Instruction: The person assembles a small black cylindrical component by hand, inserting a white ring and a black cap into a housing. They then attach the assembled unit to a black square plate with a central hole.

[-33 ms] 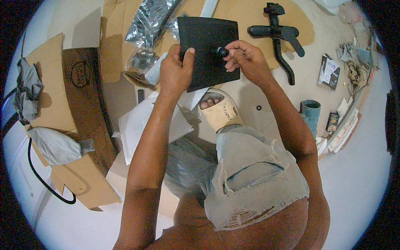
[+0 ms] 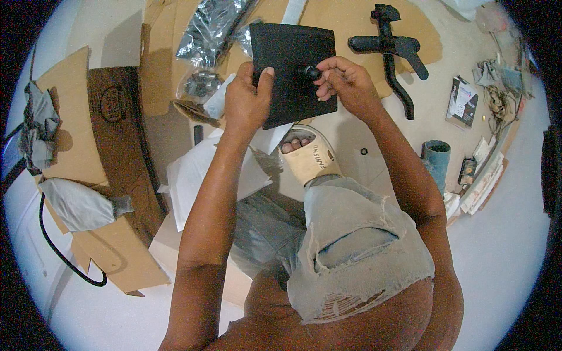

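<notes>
Above my foot I hold a flat, square black shower head, its back toward me. My left hand is closed on its left edge, thumb on top and the other fingers partly hidden. On the plate's right half sits a round black swivel connector. My right hand is closed at that connector, thumb and forefinger at its side and the other fingers curled. A black mixer tap with a lever and a bent pipe lies on the floor beyond my right hand.
Clear plastic bags with dark parts lie on flattened cardboard at the back. An open cardboard box stands on the left. White paper lies by my left forearm. A blue-grey pipe piece and a small black ring are on the right.
</notes>
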Available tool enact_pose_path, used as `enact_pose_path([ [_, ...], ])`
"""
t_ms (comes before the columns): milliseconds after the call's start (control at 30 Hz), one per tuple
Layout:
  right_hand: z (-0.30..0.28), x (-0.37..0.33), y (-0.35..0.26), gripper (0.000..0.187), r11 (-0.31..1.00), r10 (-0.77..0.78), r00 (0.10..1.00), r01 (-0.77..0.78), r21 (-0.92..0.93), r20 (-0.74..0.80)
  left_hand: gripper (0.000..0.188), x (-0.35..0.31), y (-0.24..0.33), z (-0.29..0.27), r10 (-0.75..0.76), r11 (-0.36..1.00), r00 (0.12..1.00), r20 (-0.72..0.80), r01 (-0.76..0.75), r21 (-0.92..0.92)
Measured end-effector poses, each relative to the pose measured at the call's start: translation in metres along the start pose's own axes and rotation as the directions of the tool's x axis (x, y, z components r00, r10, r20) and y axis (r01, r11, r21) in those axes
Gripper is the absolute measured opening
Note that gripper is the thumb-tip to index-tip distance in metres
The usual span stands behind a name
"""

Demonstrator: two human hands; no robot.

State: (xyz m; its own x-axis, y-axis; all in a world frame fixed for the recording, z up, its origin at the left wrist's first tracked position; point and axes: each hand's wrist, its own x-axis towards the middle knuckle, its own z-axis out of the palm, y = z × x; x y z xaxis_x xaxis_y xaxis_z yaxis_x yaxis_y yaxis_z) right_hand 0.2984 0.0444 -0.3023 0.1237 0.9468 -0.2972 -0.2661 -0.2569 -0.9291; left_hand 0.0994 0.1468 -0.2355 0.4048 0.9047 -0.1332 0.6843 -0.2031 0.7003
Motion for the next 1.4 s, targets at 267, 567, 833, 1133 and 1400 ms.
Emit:
enact_pose_path([
  [267,0.006,0.003,0.002,0.045,0.942,-0.131,0.991,0.114,-0.316,-0.031,0.028,0.005,0.005,0.003,0.071,0.997,0.996,-0.053,-0.07,0.011],
  [567,0.014,0.009,-0.016,0.043,0.669,-0.345,0.939,0.232,-0.706,-0.018,0.026,0.003,0.019,0.005,0.118,0.993,0.991,-0.066,-0.118,0.0],
  [833,0.012,0.013,-0.016,0.035,0.599,-0.447,0.893,0.343,-0.724,0.053,0.026,0.005,0.021,0.004,0.099,0.995,0.994,-0.048,-0.099,-0.001],
  [1133,0.011,0.011,-0.016,0.032,0.585,-0.472,0.88,0.359,-0.727,0.055,0.028,0.006,0.021,0.004,0.091,0.994,0.996,-0.011,-0.09,0.056],
  [1400,-0.007,0.01,-0.018,0.037,0.725,-0.354,0.935,0.262,-0.637,-0.017,0.027,0.006,0.015,0.006,0.143,0.99,0.988,-0.053,-0.142,0.021],
])
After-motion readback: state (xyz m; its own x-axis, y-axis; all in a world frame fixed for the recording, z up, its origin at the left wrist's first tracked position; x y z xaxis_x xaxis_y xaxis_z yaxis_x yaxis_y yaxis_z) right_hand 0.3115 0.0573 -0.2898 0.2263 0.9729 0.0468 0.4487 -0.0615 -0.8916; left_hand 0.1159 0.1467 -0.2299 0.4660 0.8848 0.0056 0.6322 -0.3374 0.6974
